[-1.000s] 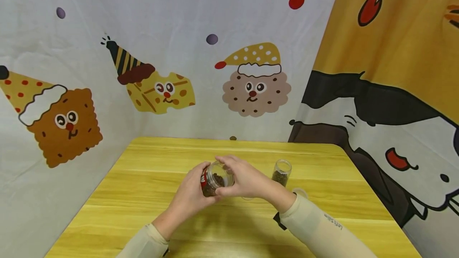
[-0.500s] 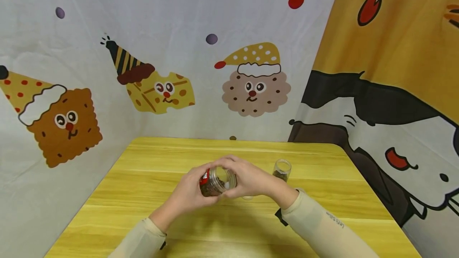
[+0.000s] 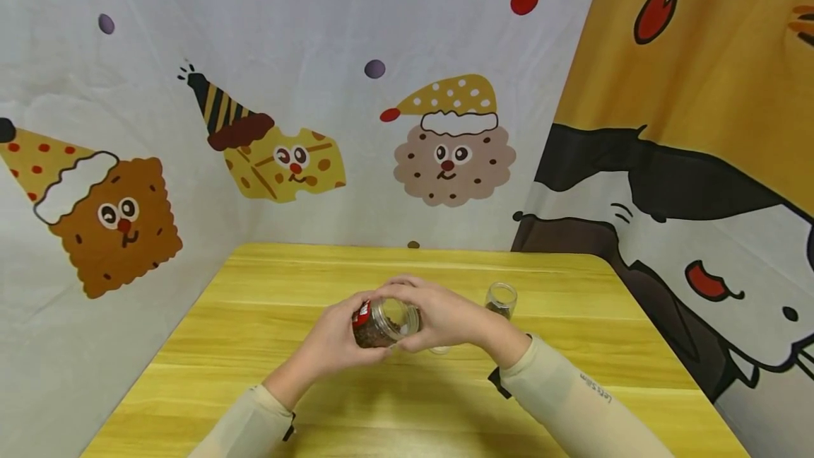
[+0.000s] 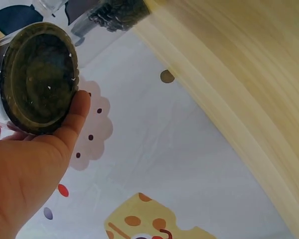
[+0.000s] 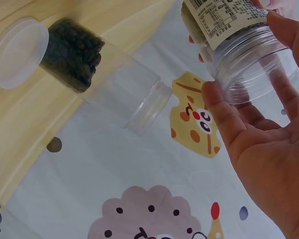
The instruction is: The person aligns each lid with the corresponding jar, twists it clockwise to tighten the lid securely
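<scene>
A clear jar [image 3: 372, 327] with a red label and dark contents is held above the table, tilted with its mouth facing right. My left hand [image 3: 327, 341] grips its body; in the left wrist view, that hand [image 4: 35, 172] curls beside the dark round base [image 4: 40, 77]. My right hand [image 3: 448, 316] curls round the jar's mouth end. The right wrist view shows this hand [image 5: 269, 144] with fingers about the clear threaded neck [image 5: 244, 64], below a printed white label [image 5: 229, 17]. Whether the right hand holds something else there, I cannot tell.
A clear open jar [image 3: 501, 302] of dark pieces stands behind my right wrist. In the right wrist view, a translucent lid [image 5: 19, 54] lies beside that jar [image 5: 72, 55]. Another clear round edge [image 3: 439, 350] shows under my right hand. A cartoon-printed cloth [image 3: 356, 13] hangs behind the table.
The jar has tipped further to the right, and its contents shifted inside. My right fingers have closed in nearer round its mouth. Over the last half second little has moved.
</scene>
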Available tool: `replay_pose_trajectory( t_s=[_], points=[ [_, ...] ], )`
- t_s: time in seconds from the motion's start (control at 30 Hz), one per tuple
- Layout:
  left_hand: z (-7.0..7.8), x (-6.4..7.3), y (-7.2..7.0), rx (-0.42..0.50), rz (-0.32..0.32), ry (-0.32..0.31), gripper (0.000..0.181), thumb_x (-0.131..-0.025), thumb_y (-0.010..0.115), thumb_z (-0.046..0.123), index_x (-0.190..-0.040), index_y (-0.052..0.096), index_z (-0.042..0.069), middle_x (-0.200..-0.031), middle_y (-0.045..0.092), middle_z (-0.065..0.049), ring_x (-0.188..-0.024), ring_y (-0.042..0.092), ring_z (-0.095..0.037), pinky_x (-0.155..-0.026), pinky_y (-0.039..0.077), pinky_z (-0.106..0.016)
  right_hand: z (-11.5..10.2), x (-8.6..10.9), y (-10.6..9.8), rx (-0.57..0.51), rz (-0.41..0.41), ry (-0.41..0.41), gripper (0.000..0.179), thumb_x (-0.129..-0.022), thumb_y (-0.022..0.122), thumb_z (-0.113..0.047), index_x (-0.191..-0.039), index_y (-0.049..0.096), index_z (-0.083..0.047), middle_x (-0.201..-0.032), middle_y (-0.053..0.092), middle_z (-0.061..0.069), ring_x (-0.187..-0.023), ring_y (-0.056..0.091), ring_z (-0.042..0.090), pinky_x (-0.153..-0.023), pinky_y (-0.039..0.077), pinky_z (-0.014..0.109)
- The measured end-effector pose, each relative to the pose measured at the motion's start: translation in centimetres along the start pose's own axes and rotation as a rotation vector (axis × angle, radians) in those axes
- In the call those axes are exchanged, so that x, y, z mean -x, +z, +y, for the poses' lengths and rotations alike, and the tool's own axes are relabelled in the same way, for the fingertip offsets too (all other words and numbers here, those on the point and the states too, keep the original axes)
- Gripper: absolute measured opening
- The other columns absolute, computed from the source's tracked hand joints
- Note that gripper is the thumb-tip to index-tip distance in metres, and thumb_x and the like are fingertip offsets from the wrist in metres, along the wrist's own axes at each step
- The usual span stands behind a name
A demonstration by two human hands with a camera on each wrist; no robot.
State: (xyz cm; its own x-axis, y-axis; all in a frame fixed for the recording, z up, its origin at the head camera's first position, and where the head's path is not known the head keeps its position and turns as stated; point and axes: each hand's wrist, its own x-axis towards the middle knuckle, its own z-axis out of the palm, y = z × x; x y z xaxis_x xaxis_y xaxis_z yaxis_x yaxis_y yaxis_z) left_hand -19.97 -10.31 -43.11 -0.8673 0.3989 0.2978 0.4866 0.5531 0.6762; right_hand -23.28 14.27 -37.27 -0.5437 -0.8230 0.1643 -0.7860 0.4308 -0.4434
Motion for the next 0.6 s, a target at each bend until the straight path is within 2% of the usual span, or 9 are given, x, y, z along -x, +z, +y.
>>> replay_pose_trajectory(
  t_s=[0.3, 0.5, 0.6],
  points=[
    [0.13, -0.03, 0.11, -0.012, 0.024, -0.004, 0.092, -0.076, 0.097, 0.03, -0.154, 0.053, 0.009, -0.136, 0.07, -0.008, -0.114, 0.071, -0.02, -0.09, 0.063, -0.028, 0.24, 0.09, 0.35, -0.004, 0.033, 0.031, 0.079, -0.088, 0.088, -0.027, -0.158, 0.051, -0.024, -0.158, 0.054, 0.009, -0.14, 0.06, 0.026, -0.112, 0.057, 0.043],
    [0.49, -0.12, 0.38, -0.05, 0.064, -0.021, 0.095, -0.073, 0.098, 0.029, -0.153, 0.053, 0.006, -0.135, 0.071, -0.009, -0.115, 0.071, -0.021, -0.091, 0.063, -0.031, 0.37, 0.05, 0.68, -0.037, 0.058, 0.071, 0.077, -0.09, 0.085, -0.036, -0.158, 0.05, -0.027, -0.155, 0.057, 0.008, -0.123, 0.07, 0.025, -0.099, 0.062, 0.036],
    [0.62, -0.17, 0.55, -0.078, 0.086, -0.029, 0.095, -0.07, 0.099, 0.028, -0.151, 0.055, 0.005, -0.132, 0.072, -0.009, -0.113, 0.07, -0.02, -0.09, 0.063, -0.031, 0.34, -0.03, 0.79, -0.039, 0.067, 0.099, 0.076, -0.091, 0.083, -0.041, -0.158, 0.051, -0.027, -0.154, 0.059, 0.008, -0.121, 0.071, 0.024, -0.096, 0.062, 0.035]
  ],
)
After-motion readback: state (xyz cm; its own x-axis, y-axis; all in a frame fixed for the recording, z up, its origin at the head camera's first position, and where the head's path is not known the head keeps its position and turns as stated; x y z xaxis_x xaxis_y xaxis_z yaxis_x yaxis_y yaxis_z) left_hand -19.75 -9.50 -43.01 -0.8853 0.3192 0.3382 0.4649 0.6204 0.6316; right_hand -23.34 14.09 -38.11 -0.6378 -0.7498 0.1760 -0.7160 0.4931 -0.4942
